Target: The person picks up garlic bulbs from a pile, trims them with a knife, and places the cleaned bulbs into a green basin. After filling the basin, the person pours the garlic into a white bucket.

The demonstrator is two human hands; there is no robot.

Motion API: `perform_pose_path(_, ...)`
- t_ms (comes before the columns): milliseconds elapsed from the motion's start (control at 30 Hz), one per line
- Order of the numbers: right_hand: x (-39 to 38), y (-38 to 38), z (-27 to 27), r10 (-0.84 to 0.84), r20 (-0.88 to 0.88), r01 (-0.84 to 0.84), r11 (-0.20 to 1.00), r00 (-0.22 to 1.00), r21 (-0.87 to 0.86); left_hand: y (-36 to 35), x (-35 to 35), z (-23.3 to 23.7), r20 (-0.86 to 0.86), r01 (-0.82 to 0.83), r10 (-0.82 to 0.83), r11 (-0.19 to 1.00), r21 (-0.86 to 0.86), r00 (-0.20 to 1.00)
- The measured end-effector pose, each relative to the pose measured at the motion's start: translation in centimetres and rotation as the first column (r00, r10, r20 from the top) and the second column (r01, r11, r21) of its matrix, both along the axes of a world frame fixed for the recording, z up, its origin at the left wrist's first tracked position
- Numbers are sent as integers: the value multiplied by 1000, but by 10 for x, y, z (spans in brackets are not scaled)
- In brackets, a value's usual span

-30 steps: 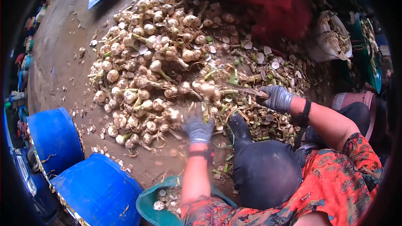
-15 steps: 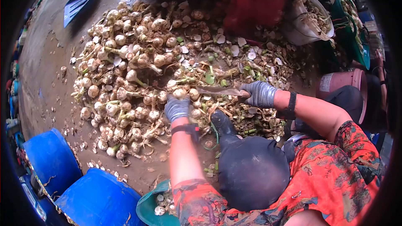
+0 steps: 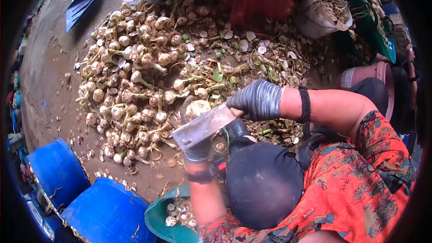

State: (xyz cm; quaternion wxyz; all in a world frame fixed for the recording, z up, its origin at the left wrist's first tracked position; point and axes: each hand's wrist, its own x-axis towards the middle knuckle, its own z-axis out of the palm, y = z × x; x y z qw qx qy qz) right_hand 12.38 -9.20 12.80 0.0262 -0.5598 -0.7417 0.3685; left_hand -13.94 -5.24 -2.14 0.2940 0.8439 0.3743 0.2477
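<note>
A single head-worn camera looks forward and steeply down past the person's patterned shirt (image 3: 355, 175), close at lower right, onto heaped garlic bulbs (image 3: 130, 76) farther off; its wide, rounded, dark-edged view takes in floor (image 3: 42, 72) and blue tubs (image 3: 105, 209) leftward.

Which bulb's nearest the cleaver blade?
The large pale bulb in the left hand, just beyond the cleaver; the other bulbs lie farther from the blade.
</note>
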Motion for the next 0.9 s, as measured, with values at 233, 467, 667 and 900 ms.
perform_pose_path(233, -6, -13, 6, -1, -69, 0, 1000, 998, -10, -25, -15, 9, -235, 67, 56, 871, 486, 970)
perform_pose_path(467, 3, -8, -32, -39, 61, 39, 999, 997, 3, -12, 17, 57, -332, 218, -98, 913, 346, 938)
perform_pose_path(667, 76, 1, -88, -571, 281, 605, 795, 771, -43, -12, 38, 123, 263, 86, -22, 969, -233, 965)
perform_pose_path(900, -4, 5, -50, -279, -485, 275, 958, 829, -80, 5, 60, 103, 37, 127, -126, 992, -12, 991)
